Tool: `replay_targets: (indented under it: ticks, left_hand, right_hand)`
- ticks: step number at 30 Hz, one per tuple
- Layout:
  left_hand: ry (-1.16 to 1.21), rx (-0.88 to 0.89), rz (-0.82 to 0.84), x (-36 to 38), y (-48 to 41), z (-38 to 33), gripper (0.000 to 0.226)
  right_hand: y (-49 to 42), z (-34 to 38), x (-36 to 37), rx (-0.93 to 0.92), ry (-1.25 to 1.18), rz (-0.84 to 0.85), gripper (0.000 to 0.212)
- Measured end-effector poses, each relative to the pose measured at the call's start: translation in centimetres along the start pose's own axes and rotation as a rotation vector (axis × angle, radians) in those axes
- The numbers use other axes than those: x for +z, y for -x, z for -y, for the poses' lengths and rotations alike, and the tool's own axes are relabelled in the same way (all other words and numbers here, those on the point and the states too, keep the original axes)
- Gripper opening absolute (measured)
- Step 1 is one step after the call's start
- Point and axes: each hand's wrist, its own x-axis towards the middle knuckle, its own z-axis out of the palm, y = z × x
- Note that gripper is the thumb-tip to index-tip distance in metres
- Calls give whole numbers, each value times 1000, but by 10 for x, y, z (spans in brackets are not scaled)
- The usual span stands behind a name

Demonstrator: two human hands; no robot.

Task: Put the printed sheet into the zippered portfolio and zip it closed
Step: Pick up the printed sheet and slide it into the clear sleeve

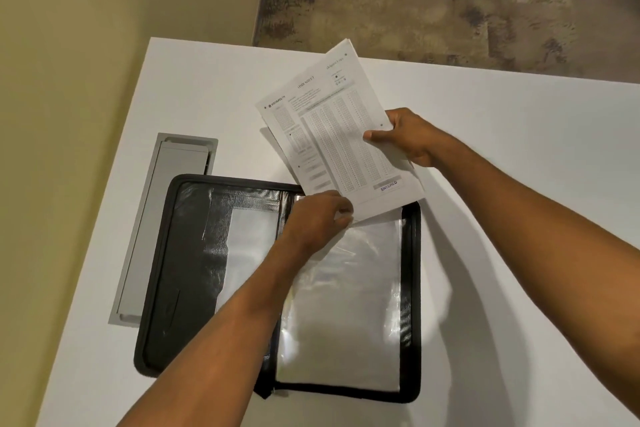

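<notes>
Zippered portfolio [180, 253] lies fully unzipped and spread flat on the white worktop [519, 184], clear sleeve [346, 305] on its right half exposed. Printed sheet [332, 128] is held tilted above the portfolio's far right corner, lower edge at the sleeve's mouth: right hand [405, 135] pinches the sheet's right edge, left hand [318, 218] has fingers closed at the sleeve opening beside the sheet's bottom corner. Judged progress: opening done; sheet not yet inserted; folding shut and zipping remain.

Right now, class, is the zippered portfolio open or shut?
Open. The portfolio lies spread flat on the white table, its black lining and clear sleeves exposed.
</notes>
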Motion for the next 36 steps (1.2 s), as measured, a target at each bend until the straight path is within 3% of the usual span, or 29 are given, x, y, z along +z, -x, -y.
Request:
replay_targets:
  ticks: [10,16,21,28,36]
  left_hand:
    - [45,59,-48,41,-3,-68,21]
    - [-98,-48,-95,62,-10,-96,6]
    - [-62,-275,-113,67,-9,-111,19]
    - [-165,-294,26,50,-15,-126,23]
    - [-190,-327,24,45,-12,-125,25]
  right_hand:
    - [-4,-33,14,70,-54,-30,31]
    - [-3,-40,21,68,-92,-61,31]
    - [-4,-41,25,39,-98,-64,27]
    - [-10,-36,26,58,-103,-39,32]
    - [-11,-42,25,56,-155,-46,34]
